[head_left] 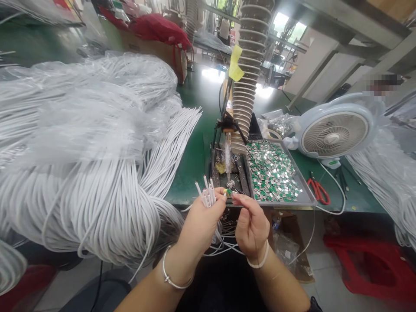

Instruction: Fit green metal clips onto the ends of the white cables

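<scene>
At the bench [191, 182], left hand [201, 223] clamped on white cables [206, 195], right hand [251, 227] pinching green tab [228, 191]

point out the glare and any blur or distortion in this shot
Head view: glare washes out the green workbench; wide-angle distortion bends the frame edges; the plastic-wrapped white cable bundle looks soft and smeary; a pixelated patch sits above the fan; the left hand and right hand look fairly sharp.

Green workbench [191, 173], metal tray [309, 200] of green-silver chips [271, 171], red-handled scissors [318, 191], white fan [334, 136]
</scene>
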Action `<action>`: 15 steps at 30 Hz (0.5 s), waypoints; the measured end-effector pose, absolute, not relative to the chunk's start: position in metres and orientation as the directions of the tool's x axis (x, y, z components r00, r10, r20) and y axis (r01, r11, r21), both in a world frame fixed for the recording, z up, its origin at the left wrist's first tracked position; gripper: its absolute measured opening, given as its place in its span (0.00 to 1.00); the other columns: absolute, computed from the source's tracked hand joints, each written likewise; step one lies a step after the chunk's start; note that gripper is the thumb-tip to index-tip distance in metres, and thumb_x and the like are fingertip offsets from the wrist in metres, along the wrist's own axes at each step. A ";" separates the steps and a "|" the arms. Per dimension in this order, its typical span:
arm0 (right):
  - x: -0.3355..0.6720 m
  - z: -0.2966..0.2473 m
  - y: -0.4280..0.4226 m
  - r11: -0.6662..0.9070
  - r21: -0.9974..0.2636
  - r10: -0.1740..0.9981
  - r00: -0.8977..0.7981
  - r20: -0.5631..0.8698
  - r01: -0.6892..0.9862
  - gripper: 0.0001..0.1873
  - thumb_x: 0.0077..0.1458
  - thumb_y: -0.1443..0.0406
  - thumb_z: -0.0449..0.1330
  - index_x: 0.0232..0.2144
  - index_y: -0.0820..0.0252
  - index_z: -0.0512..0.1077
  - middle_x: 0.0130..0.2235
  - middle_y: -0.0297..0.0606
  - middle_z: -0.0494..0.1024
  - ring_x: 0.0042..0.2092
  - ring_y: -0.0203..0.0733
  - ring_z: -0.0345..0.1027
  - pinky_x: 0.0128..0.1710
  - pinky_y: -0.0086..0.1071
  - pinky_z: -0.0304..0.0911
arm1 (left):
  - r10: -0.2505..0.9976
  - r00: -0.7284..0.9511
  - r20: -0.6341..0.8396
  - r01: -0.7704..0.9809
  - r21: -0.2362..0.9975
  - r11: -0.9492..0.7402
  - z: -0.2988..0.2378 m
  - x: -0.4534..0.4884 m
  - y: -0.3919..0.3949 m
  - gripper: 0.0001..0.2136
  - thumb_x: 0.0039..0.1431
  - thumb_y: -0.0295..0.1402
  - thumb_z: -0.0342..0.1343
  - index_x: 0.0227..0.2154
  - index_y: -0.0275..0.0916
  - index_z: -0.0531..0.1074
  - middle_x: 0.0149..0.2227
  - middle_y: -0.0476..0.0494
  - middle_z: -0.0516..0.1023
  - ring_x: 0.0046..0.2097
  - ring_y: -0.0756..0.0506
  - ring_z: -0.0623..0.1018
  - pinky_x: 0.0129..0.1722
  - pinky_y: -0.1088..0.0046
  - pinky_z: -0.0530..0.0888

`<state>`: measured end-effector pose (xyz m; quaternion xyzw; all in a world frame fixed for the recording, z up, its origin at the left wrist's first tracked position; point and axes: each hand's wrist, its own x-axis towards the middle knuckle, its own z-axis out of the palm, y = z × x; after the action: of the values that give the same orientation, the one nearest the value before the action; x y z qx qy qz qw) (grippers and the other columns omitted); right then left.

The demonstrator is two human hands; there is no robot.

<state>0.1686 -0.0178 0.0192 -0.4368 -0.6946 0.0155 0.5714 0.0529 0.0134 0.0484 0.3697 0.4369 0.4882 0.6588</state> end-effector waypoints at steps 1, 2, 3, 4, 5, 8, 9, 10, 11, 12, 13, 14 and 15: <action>0.168 0.020 -0.017 0.621 -0.515 0.623 0.025 0.781 0.591 0.20 0.56 0.75 0.49 0.50 0.58 0.63 0.45 0.45 0.74 0.47 0.44 0.70 0.42 0.42 0.73 | 0.966 0.147 -0.212 -0.325 0.912 0.250 0.050 0.053 0.013 0.06 0.50 0.29 0.54 0.22 0.36 0.65 0.31 0.51 0.70 0.23 0.56 0.59 0.24 0.76 0.56; 0.168 0.021 -0.016 0.623 -0.511 0.621 0.022 0.783 0.592 0.19 0.56 0.76 0.49 0.49 0.58 0.64 0.45 0.44 0.74 0.47 0.43 0.70 0.44 0.42 0.72 | 0.966 0.150 -0.210 -0.329 0.911 0.249 0.051 0.054 0.014 0.04 0.51 0.29 0.54 0.24 0.37 0.66 0.29 0.52 0.69 0.23 0.55 0.59 0.24 0.76 0.57; 0.168 0.023 -0.016 0.622 -0.509 0.620 0.022 0.785 0.595 0.19 0.55 0.76 0.49 0.48 0.59 0.65 0.44 0.44 0.74 0.47 0.43 0.70 0.45 0.42 0.72 | 0.967 0.151 -0.207 -0.331 0.911 0.247 0.053 0.055 0.014 0.02 0.51 0.29 0.54 0.26 0.37 0.67 0.26 0.53 0.67 0.23 0.54 0.59 0.25 0.76 0.57; 0.168 0.024 -0.015 0.620 -0.509 0.619 0.026 0.785 0.597 0.18 0.55 0.77 0.50 0.46 0.59 0.66 0.44 0.44 0.74 0.47 0.43 0.70 0.45 0.42 0.71 | 0.968 0.150 -0.204 -0.330 0.912 0.243 0.053 0.056 0.014 0.02 0.51 0.29 0.54 0.29 0.37 0.68 0.25 0.54 0.66 0.23 0.54 0.59 0.25 0.76 0.58; 0.168 0.025 -0.015 0.617 -0.511 0.620 0.030 0.784 0.598 0.18 0.55 0.77 0.50 0.46 0.59 0.67 0.44 0.44 0.74 0.48 0.43 0.70 0.46 0.42 0.71 | 0.969 0.147 -0.200 -0.327 0.915 0.238 0.054 0.056 0.014 0.03 0.51 0.29 0.53 0.30 0.37 0.68 0.24 0.54 0.65 0.24 0.54 0.59 0.26 0.76 0.58; 0.169 0.026 -0.015 0.611 -0.519 0.624 0.040 0.780 0.598 0.17 0.55 0.77 0.50 0.45 0.60 0.67 0.44 0.44 0.74 0.48 0.42 0.70 0.46 0.41 0.70 | 0.971 0.136 -0.196 -0.318 0.920 0.230 0.056 0.058 0.014 0.05 0.51 0.29 0.53 0.32 0.36 0.69 0.24 0.54 0.65 0.24 0.53 0.60 0.27 0.76 0.59; 0.169 0.026 -0.014 0.610 -0.520 0.626 0.039 0.779 0.598 0.17 0.55 0.77 0.50 0.45 0.60 0.67 0.44 0.44 0.74 0.48 0.42 0.69 0.46 0.41 0.70 | 0.971 0.132 -0.200 -0.318 0.919 0.232 0.056 0.058 0.014 0.06 0.51 0.29 0.53 0.33 0.35 0.69 0.24 0.54 0.65 0.25 0.53 0.60 0.27 0.77 0.60; 0.169 0.026 -0.014 0.610 -0.520 0.626 0.039 0.779 0.597 0.17 0.55 0.77 0.50 0.45 0.60 0.67 0.44 0.44 0.74 0.48 0.42 0.69 0.46 0.40 0.70 | 0.970 0.126 -0.206 -0.319 0.918 0.236 0.057 0.059 0.014 0.06 0.51 0.29 0.53 0.33 0.35 0.69 0.24 0.54 0.65 0.25 0.53 0.60 0.27 0.77 0.60; 0.169 0.025 -0.013 0.611 -0.520 0.626 0.038 0.779 0.596 0.17 0.55 0.77 0.50 0.45 0.60 0.67 0.44 0.44 0.74 0.48 0.42 0.69 0.46 0.40 0.70 | 0.970 0.120 -0.213 -0.318 0.917 0.241 0.057 0.059 0.014 0.07 0.51 0.29 0.53 0.34 0.35 0.69 0.24 0.54 0.65 0.25 0.53 0.61 0.27 0.77 0.60; 0.169 0.025 -0.012 0.612 -0.521 0.627 0.038 0.778 0.595 0.17 0.55 0.77 0.50 0.45 0.60 0.67 0.44 0.44 0.74 0.48 0.42 0.69 0.46 0.40 0.70 | 0.969 0.112 -0.222 -0.316 0.916 0.246 0.058 0.059 0.013 0.07 0.50 0.29 0.53 0.34 0.35 0.69 0.24 0.54 0.65 0.25 0.53 0.61 0.27 0.77 0.60; 0.169 0.026 -0.011 0.614 -0.521 0.625 0.038 0.780 0.593 0.17 0.55 0.77 0.50 0.44 0.60 0.67 0.44 0.44 0.74 0.48 0.42 0.69 0.46 0.40 0.70 | 0.968 0.104 -0.229 -0.313 0.916 0.251 0.058 0.059 0.013 0.07 0.50 0.29 0.53 0.34 0.35 0.69 0.24 0.54 0.65 0.25 0.53 0.61 0.27 0.77 0.60; 0.169 0.026 -0.010 0.616 -0.521 0.623 0.039 0.781 0.591 0.17 0.55 0.77 0.50 0.44 0.60 0.67 0.44 0.44 0.74 0.48 0.42 0.69 0.46 0.40 0.70 | 0.967 0.096 -0.236 -0.313 0.915 0.254 0.059 0.060 0.013 0.07 0.50 0.29 0.53 0.34 0.35 0.69 0.24 0.54 0.65 0.25 0.53 0.61 0.27 0.77 0.60; 0.169 0.026 -0.009 0.619 -0.519 0.620 0.039 0.784 0.589 0.17 0.55 0.77 0.50 0.44 0.59 0.67 0.44 0.44 0.74 0.48 0.42 0.69 0.46 0.40 0.70 | 0.966 0.092 -0.241 -0.316 0.913 0.258 0.059 0.060 0.013 0.07 0.50 0.29 0.54 0.34 0.35 0.69 0.23 0.54 0.65 0.24 0.53 0.61 0.27 0.77 0.60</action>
<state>0.1693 -0.0086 0.0261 -0.4362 -0.6931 0.0133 0.5737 0.0599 0.0131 0.0591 0.3552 0.4574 0.4946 0.6481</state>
